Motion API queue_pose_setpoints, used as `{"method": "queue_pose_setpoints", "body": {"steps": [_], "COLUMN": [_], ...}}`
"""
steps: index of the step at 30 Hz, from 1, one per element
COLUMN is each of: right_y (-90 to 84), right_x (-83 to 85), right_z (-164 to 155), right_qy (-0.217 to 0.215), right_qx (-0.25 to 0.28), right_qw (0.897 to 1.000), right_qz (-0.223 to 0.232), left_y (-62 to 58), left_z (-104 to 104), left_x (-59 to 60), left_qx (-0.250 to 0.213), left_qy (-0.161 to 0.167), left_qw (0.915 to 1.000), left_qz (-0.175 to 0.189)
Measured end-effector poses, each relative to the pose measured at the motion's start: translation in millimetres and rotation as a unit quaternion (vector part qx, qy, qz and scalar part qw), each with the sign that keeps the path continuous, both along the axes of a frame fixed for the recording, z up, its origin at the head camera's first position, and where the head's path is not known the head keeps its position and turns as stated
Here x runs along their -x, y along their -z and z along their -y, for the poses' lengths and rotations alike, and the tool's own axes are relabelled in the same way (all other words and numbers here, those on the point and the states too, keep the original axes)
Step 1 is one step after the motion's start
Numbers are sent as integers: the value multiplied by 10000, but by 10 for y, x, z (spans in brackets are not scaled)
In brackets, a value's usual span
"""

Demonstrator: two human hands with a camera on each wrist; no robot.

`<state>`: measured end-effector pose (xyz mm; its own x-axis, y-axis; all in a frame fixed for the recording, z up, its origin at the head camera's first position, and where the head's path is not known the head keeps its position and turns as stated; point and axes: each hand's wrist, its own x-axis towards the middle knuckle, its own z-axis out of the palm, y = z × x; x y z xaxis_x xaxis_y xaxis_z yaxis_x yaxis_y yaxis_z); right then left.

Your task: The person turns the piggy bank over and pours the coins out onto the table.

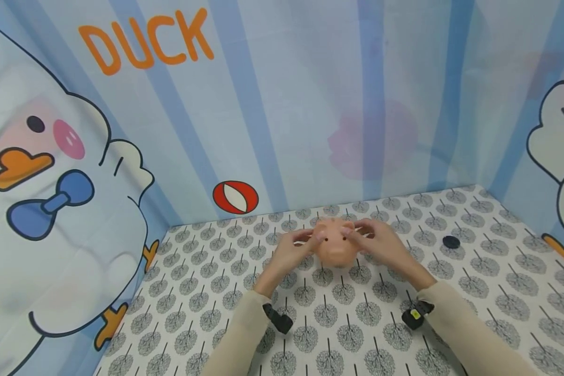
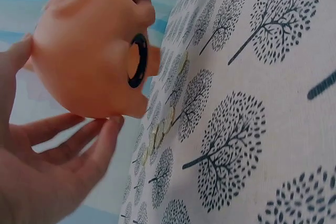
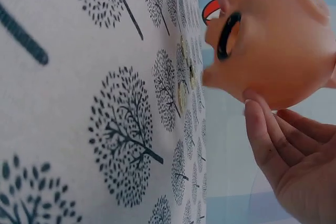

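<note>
A pinkish-orange piggy bank [image 1: 336, 255] is held up off the table between both hands. My left hand [image 1: 291, 251] grips its left side, thumb near the face. On the other side my right hand [image 1: 384, 244] holds it the same way. Both wrist views show a round opening with a black rim [image 2: 138, 61] in its underside, facing the table. Several gold-coloured coins [image 2: 167, 125] lie on the cloth below the bank; in the head view they are hidden behind it.
A black round cap [image 1: 451, 242] lies on the tree-patterned tablecloth [image 1: 324, 313], right of the right hand. Cloth walls with duck drawings [image 1: 75, 261] enclose the table's back and sides. A black wrist camera [image 1: 278, 318] is strapped to the left wrist, another [image 1: 415, 315] to the right.
</note>
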<state>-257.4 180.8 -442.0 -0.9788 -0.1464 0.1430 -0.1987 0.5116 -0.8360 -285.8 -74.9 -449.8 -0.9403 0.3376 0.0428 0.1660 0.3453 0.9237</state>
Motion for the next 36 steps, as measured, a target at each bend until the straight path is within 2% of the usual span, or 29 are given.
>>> {"method": "queue_pose_setpoints", "body": {"steps": [4, 7, 12, 17, 20, 23, 26, 31, 33, 36], "right_y": [-39, -25, -1, -13, -25, -28, -22, 38, 74, 110], "right_x": [17, 30, 44, 41, 25, 1, -24, -29, -17, 0], "right_z": [15, 21, 35, 38, 28, 13, -7, -53, -53, -54], "right_qy": [-79, -62, 9, 45, 45, 37, 11, -319, -422, -424], "right_qx": [-123, -167, -194, -204, -208, -260, -173, 402, 579, 563], "right_qw": [9988, 9976, 9971, 9970, 9968, 9979, 9994, 9987, 9974, 9975], "right_qz": [475, 664, 735, 750, 765, 590, 291, -42, -31, -11], "left_y": [6, 7, 2, -6, -17, -23, -19, -1, 6, 19], "left_z": [-72, -100, -109, -100, -80, -53, -28, -21, -23, -38], "left_x": [12, -5, -25, -16, -11, -16, -36, -77, -70, -41], "left_qx": [327, 473, 386, 397, 445, 430, 163, -547, -651, -651], "left_qy": [-233, -274, -279, -277, -257, -181, -71, 150, 237, 358], "left_qw": [9982, 9960, 9954, 9969, 9981, 9989, 9997, 9980, 9972, 9970], "left_qz": [435, 705, 832, 615, 331, 43, -142, -279, -271, -201]}}
